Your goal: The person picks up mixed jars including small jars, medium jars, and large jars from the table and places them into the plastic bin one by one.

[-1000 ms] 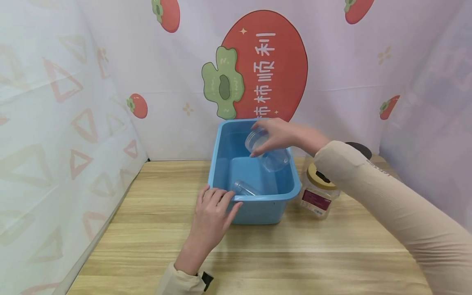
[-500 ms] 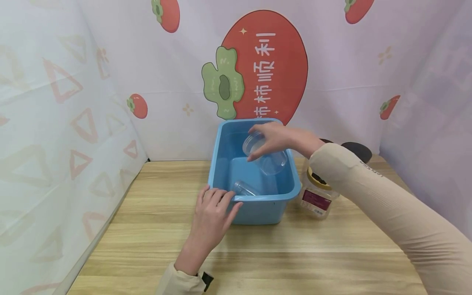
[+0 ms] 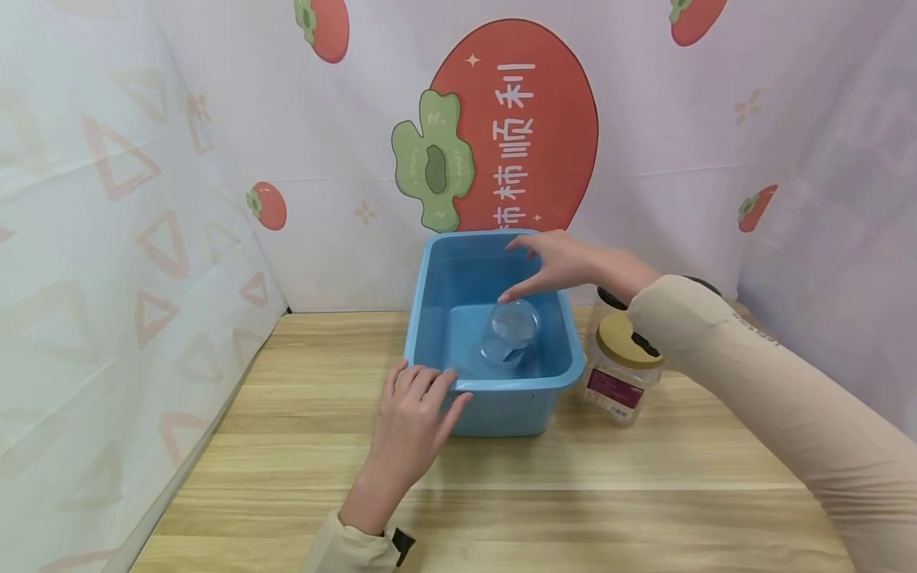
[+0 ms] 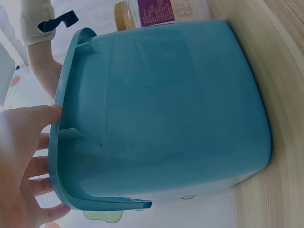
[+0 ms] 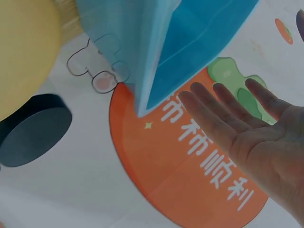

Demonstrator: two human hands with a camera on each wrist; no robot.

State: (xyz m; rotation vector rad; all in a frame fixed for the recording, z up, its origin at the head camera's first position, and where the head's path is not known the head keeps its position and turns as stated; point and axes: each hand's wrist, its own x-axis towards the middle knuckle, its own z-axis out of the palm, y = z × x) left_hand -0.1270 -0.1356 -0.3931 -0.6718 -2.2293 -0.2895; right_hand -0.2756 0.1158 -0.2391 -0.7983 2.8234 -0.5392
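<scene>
A blue plastic basin point(image 3: 516, 412) stands on the wooden table. At its near left corner my left hand point(image 3: 415, 422) grips the rim; the left wrist view has the thumb on one side of the rim point(image 4: 53, 156) and the fingers on the other. My right hand point(image 3: 562, 264) hovers over the basin's far right side, fingers spread, nothing in them. Below it, inside the basin, lies a clear plastic jar point(image 3: 514, 325), tilted. In the right wrist view the right hand's fingers point(image 5: 225, 111) extend beside the basin's edge.
Right of the basin stands a clear jar point(image 3: 614, 391) with a yellow lid and purple label. Behind it, partly covered by the right arm, a dark lid point(image 5: 35, 130) shows. A patterned cloth point(image 3: 344, 119) hangs behind the table.
The right hand has let go of the clear jar, which dropped down into the basin, and has drawn slightly up and to the right. The left hand stays on the rim.
</scene>
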